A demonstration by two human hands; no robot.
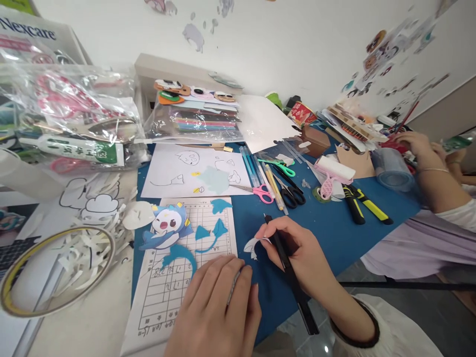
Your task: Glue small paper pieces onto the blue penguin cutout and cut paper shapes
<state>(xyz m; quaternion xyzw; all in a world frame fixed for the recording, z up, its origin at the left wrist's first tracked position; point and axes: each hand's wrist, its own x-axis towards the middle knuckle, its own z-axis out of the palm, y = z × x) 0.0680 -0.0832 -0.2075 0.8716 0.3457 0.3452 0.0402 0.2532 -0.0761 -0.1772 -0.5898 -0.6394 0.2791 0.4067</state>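
My right hand (297, 248) is closed round a slim black pen (292, 282), its thin tip pointing up and away from me. A small white paper cutout (253, 246) with drawn lines is at the same hand's fingertips. My left hand (215, 307) lies palm down over a printed form (159, 307), fingers bent and close together. A grey sliver shows between them; what it is stays hidden. On the form lie a blue-and-white cartoon paper figure (169, 223) and several blue paper pieces, among them a curved one (182, 253) beside my left hand.
A roll of tape (55, 230) surrounds paper scraps at left. Pink scissors (263, 193), black scissors (292, 193), pens, a lint roller (334, 168) and yellow-black pliers (366, 203) lie beyond my hands. Another person's hand (416, 144) is at the right, near a clear jar (394, 166).
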